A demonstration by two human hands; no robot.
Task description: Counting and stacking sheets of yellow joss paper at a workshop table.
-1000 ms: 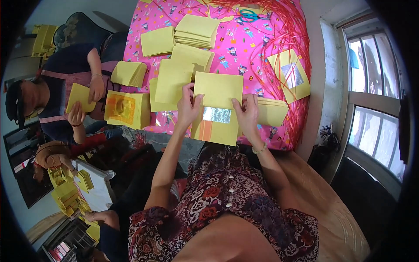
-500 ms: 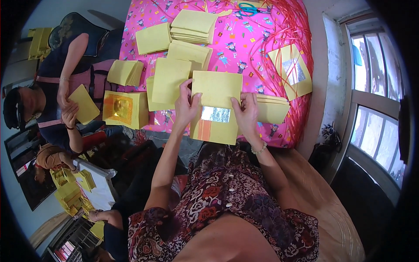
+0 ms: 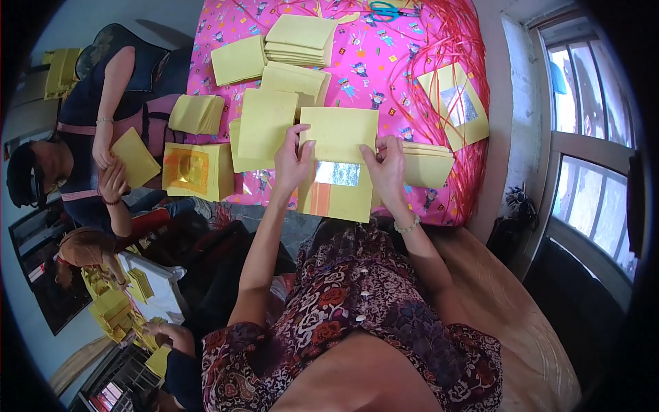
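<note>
One fisheye view looks steeply down from the wearer's head, near the grip of the bare left hand (image 3: pixel 294 163) and bare right hand (image 3: pixel 388 172), reaching beyond it across a pink cartoon-print tablecloth (image 3: pixel 343 96), below it to a dark floral button-up shirt (image 3: pixel 336 288), rightward to a grey-framed barred window (image 3: pixel 594 199).

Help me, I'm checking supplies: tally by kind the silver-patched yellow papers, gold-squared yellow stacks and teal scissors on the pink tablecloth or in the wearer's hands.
Silver-patched yellow papers: 2 (one held, one lying right)
Gold-squared yellow stacks: 1
Teal scissors: 1
Total: 4
</note>
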